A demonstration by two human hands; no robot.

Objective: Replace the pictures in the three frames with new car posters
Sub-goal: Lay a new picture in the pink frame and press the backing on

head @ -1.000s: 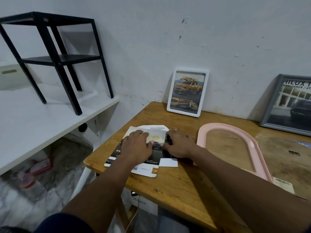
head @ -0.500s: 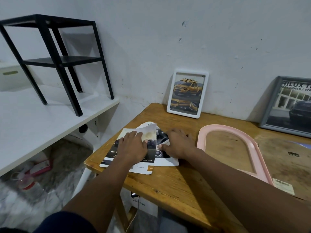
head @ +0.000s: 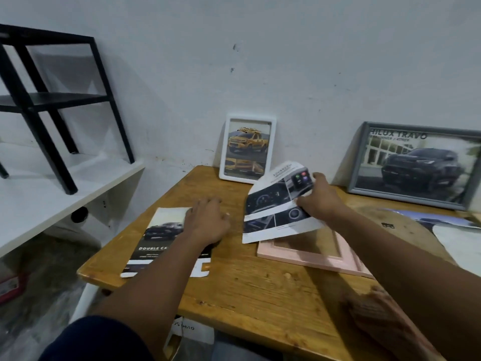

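Cut poster sheet (head: pixel 273 207), lifted from the stack, now pinched in right hand (head: pixel 322 200) over pink frame (head: pixel 307 257) — left hand (head: pixel 208 221), fingers relaxed, rests on dark poster (head: pixel 158 238). Wooden table (head: pixel 260 290), white wall (head: pixel 286 61).

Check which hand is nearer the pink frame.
Right. The right hand pinches the cut sheet over the pink frame; the left hand rests on the dark poster, off to the frame's left.

Your grey-framed poster (head: pixel 416 165) reads "HILUX TRAVO" along its top; the dark brochure (head: pixel 161 235) under your left hand (head: pixel 208 220) shows "DOUBLE CA"; the white label (head: pixel 192 332) below the table (head: pixel 260 287) bears "0610".
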